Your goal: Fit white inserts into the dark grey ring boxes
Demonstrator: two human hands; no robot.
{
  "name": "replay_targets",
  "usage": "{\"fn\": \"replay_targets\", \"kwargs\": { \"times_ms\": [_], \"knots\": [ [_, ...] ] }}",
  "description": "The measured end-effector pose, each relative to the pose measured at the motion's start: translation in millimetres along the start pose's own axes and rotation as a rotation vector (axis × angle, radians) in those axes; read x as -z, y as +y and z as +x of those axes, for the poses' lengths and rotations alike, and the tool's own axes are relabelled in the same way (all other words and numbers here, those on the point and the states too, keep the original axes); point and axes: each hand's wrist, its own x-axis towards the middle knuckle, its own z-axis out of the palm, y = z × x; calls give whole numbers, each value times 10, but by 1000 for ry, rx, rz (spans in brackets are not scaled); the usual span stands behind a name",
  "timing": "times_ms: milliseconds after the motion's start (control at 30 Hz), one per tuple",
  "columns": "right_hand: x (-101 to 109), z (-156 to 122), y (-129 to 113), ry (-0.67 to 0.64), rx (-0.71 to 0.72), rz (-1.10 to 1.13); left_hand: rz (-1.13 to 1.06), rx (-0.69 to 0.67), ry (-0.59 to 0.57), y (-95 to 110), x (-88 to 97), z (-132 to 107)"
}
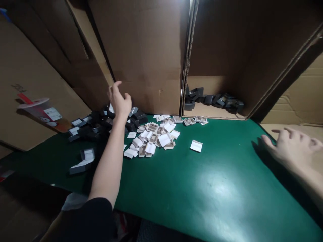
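Observation:
My left hand (120, 101) reaches over a pile of small black boxes (140, 117) at the back left, fingers apart and nothing seen in them. Part of that pile is hidden behind my hand and forearm. Beside it lies a heap of small white-and-grey folded card inserts (164, 139). A single white card insert (196, 146) rests apart, right of the heap. At the far right my right hand (294, 148) hovers above the table edge, fingers loosely spread and slightly blurred, holding nothing visible. An opened black box (82, 165) with a white inside sits at the left front.
The green table (214, 195) runs across the front. Tall cardboard panels (148, 57) stand behind it. An open carton (214, 112) at the back right holds more black boxes (227, 102). A carton with a printed drink cup (42, 112) borders the left.

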Motion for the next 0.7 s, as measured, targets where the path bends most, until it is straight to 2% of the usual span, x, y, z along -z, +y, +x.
{"fn": "replay_targets", "kwargs": {
  "times_ms": [67,100,133,233,267,300,333,433,500,600,700],
  "knots": [
    [-82,-34,-16,9,-41,16,-115,-112,-140,327,-21,-42],
    [-111,-49,-66,55,-36,37,-174,-179,-261,496,-32,-88],
    [-129,-63,-139,99,5,68,-225,-244,-417,661,-44,-155],
    [-94,-95,-440,157,201,189,-297,-420,-1092,1079,-107,-492],
    [-53,-106,-545,150,248,278,-310,-482,-1272,1181,-143,-649],
    [-4,-119,-643,125,300,387,-317,-541,-1362,1264,-188,-823],
    [48,-135,-727,116,366,462,-317,-591,-1398,1328,-239,-1007],
    [167,-191,-874,121,561,520,-268,-647,-1366,1431,-390,-1544],
    [175,-225,-896,122,600,506,-220,-636,-1273,1449,-454,-1802],
    [97,-250,-887,44,580,548,-227,-639,-1174,1445,-486,-1961],
    [14,-247,-894,-113,586,626,-257,-631,-1164,1438,-483,-1939]
  ]
}}
